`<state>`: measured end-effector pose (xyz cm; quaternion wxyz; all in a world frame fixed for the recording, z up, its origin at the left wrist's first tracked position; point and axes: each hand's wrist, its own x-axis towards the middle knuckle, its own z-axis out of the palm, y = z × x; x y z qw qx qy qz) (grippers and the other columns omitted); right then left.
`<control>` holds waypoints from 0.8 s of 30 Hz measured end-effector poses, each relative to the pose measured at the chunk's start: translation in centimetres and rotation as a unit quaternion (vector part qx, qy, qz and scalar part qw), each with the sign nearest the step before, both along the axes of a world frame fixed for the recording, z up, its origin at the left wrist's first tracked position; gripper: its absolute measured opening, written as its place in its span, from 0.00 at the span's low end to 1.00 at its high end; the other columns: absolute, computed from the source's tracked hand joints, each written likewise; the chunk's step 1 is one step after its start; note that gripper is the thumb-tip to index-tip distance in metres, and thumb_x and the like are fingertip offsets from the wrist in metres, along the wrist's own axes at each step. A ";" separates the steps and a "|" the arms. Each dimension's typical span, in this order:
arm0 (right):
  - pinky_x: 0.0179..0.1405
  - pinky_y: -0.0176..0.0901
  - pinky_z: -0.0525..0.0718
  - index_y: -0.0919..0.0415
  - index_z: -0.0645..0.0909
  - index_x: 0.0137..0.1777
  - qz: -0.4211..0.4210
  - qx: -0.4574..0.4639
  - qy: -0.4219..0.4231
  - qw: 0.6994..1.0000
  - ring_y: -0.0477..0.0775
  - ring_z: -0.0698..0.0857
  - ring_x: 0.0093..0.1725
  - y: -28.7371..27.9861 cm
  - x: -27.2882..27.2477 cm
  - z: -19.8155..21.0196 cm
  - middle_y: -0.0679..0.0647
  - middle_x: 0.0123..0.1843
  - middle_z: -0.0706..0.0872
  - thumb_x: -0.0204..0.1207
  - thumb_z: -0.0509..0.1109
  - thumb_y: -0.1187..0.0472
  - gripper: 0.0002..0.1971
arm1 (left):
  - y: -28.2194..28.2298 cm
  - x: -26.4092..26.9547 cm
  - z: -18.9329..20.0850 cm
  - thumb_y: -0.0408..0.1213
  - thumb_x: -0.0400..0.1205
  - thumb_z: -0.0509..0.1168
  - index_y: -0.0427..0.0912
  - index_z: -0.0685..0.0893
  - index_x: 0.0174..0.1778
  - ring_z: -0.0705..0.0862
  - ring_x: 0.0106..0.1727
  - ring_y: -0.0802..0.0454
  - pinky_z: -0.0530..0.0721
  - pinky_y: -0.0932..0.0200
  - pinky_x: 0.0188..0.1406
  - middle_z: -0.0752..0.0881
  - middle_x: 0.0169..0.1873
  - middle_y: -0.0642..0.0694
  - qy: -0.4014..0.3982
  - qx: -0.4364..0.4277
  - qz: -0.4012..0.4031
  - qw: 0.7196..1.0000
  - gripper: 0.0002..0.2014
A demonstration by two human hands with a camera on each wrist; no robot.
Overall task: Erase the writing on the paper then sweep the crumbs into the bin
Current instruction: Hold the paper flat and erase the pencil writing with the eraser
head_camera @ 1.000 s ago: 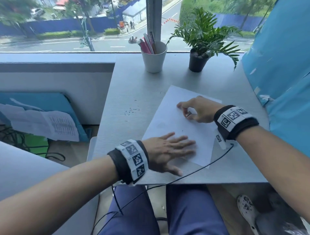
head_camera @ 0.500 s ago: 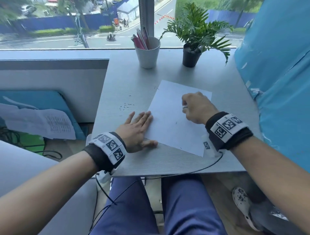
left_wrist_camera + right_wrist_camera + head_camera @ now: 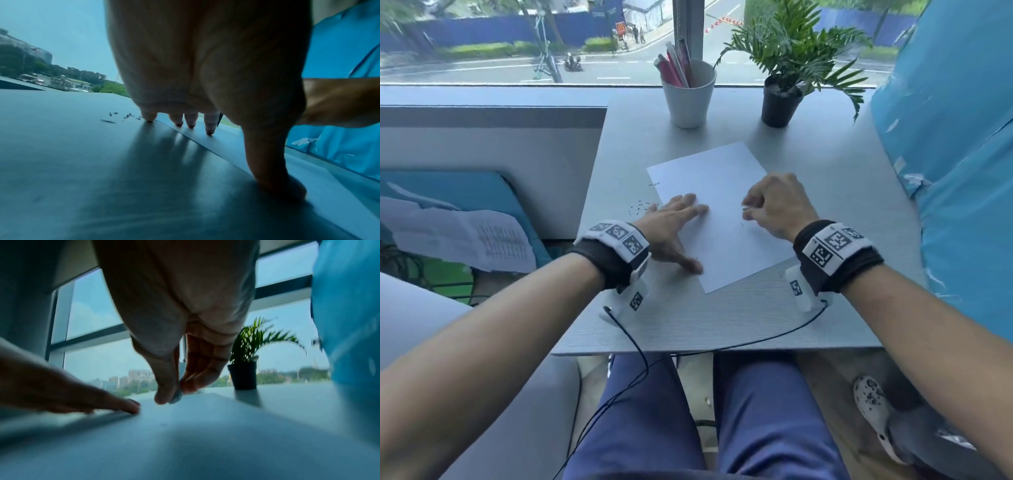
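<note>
While my left hand [image 3: 671, 226] lay flat with its fingers straight and a little spread, it pressed on the left edge of the white sheet of paper [image 3: 717, 192] on the grey table [image 3: 825, 192]. Its thumb stuck out toward me, down on the table beside the sheet. My right hand [image 3: 774, 205] hung curled over the middle of the paper, with thumb and fingers pinching a small pale eraser [image 3: 176, 397].

From my head I saw only a pale bit of that eraser. The right wrist view showed it between the thumb and fingertips, its tip just above the paper or on it; I could not tell which. The left wrist view showed my little finger [image 3: 149, 116] right next to the tiny dark crumbs [image 3: 127, 116] on the table, just left of the paper.
</note>
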<state>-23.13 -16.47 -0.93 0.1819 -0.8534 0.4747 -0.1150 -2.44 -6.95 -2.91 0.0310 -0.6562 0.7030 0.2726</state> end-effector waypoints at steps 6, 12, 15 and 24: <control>0.40 0.31 0.83 0.56 0.92 0.40 0.066 0.067 -0.029 0.995 0.44 0.84 0.37 2.3 3.1 -0.5 0.49 0.36 0.89 0.66 0.79 0.59 0.04 | -0.7 -0.1 -0.7 0.74 0.57 0.76 0.61 0.43 0.87 0.33 0.86 0.50 0.33 0.32 0.82 0.34 0.87 0.52 -0.015 0.022 0.007 1.000 0.68; 0.29 0.28 0.71 0.62 0.88 0.37 0.049 0.088 -0.022 0.995 0.48 0.80 0.33 3.7 4.3 -1.3 0.48 0.31 0.83 0.72 0.73 0.59 0.08 | -0.8 -0.2 -1.6 0.79 0.55 0.73 0.62 0.39 0.87 0.30 0.85 0.50 0.31 0.33 0.82 0.32 0.86 0.53 -0.016 0.020 0.010 1.000 0.70; 0.29 0.27 0.73 0.63 0.90 0.37 0.074 0.094 0.000 0.993 0.50 0.82 0.34 3.7 4.4 -1.0 0.49 0.32 0.85 0.72 0.73 0.58 0.08 | -0.8 -0.1 -1.6 0.79 0.55 0.73 0.62 0.38 0.86 0.31 0.86 0.49 0.30 0.32 0.81 0.31 0.85 0.53 -0.023 0.019 0.010 1.000 0.71; 0.34 0.28 0.75 0.60 0.92 0.40 0.039 0.103 -0.002 0.994 0.48 0.86 0.38 2.3 4.1 -0.1 0.52 0.37 0.91 0.68 0.76 0.59 0.06 | -0.8 -0.7 -1.1 0.78 0.52 0.75 0.62 0.37 0.86 0.30 0.85 0.50 0.26 0.33 0.76 0.30 0.85 0.54 -0.042 0.034 0.019 0.998 0.73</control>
